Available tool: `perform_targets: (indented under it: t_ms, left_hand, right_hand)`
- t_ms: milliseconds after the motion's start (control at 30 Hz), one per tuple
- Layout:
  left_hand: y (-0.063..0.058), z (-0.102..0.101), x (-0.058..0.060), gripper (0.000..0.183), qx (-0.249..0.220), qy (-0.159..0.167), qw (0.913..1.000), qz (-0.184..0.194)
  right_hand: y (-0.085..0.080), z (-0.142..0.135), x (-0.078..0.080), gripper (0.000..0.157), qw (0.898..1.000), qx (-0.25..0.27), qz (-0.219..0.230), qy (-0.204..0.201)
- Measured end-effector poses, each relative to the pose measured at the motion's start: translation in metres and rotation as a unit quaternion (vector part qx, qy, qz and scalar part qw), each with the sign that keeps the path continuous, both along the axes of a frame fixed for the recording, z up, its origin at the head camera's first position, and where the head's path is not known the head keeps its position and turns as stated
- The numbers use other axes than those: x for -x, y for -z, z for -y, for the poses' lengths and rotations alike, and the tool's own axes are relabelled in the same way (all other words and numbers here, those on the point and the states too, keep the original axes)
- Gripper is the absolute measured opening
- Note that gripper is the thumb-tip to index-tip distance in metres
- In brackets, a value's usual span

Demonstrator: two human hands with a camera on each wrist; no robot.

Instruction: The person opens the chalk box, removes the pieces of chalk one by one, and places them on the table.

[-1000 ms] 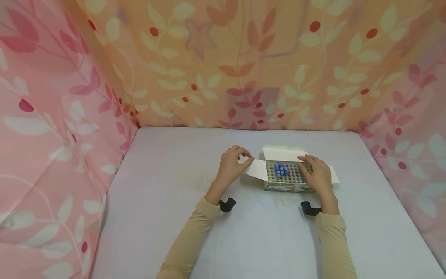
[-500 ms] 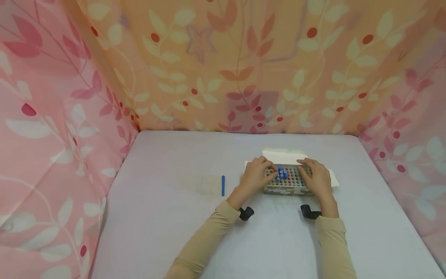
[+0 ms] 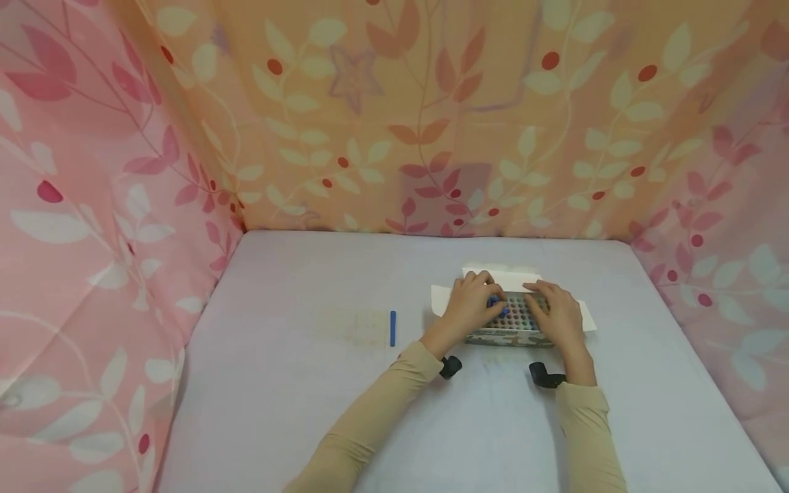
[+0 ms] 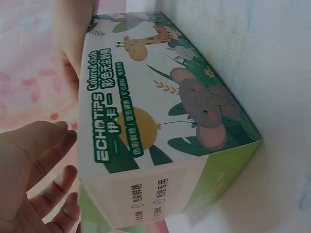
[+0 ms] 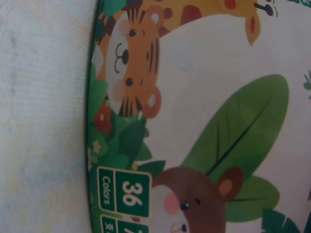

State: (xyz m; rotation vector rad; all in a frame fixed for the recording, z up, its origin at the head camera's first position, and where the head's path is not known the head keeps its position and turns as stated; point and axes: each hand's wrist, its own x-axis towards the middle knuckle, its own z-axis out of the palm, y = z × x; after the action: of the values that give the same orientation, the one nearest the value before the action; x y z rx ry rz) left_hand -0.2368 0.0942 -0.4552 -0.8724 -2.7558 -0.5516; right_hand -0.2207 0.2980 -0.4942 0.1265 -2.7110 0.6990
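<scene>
A box of colored chalk [image 3: 511, 338] stands with its lid flaps folded out, its holes filled with chalk ends of many colors. Several blue chalks [image 3: 505, 312] stick up above the rest. My left hand [image 3: 470, 301] reaches over the box's left part, thumb and fingers curled around the blue chalk tops. In the left wrist view, the left-hand fingers [image 4: 53, 187] pass behind the box's top edge, so their tips are hidden. Over the box's right end rests my right hand [image 3: 557, 315], fingers loosely extended. One blue chalk stick [image 3: 392, 329] lies on the table, left of the box.
The white table [image 3: 277, 383] has a faint yellowish smudge beside the loose chalk. White flaps [image 3: 440, 298] spread from the box's sides and back. Black wrist mounts [image 3: 545, 375] hang under both wrists. Patterned curtains [image 3: 370, 123] enclose the table at the back and sides.
My left hand has moved right, from beside the left flap to over the blue chalks. A blue chalk stick now shows on the table at the left. My right hand stays on the box.
</scene>
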Motion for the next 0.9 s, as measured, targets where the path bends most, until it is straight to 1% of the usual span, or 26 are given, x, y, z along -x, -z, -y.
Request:
perform_targets:
  t_ms: [133,233,467,667,767,900]
  left_hand:
    - [0.0017,-0.0016,0.0019,0.014,0.012,-0.004,0.9999,-0.001]
    - [0.0026,-0.0027,0.0028,0.014,0.019,-0.005,0.9998,0.008]
    - [0.0033,-0.0052,0.0058,0.015,0.022,-0.006,0.9996,0.016]
    - [0.0030,-0.0061,0.0073,0.016,0.031,-0.013,0.9989,0.034]
    - [0.0021,-0.0067,0.0079,0.018,0.044,-0.010,0.9982,0.040]
    - [0.0018,-0.0072,0.0089,0.018,0.064,0.001,0.9971,0.040]
  right_hand:
    - [0.0004,0.0021,-0.0008,0.032,1.000,0.002,-0.003,-0.003]
    - [0.0002,0.0019,-0.0015,0.033,1.000,0.001,-0.001,-0.003]
    - [-0.0015,-0.0013,-0.0009,0.033,1.000,0.003,0.003,0.001]
    - [-0.0014,-0.0003,0.0002,0.034,1.000,-0.003,0.004,-0.001]
    - [-0.0021,0.0007,-0.0008,0.033,1.000,-0.003,0.002,-0.001]
    - [-0.0033,0.0012,-0.0031,0.033,1.000,-0.002,0.001,-0.001]
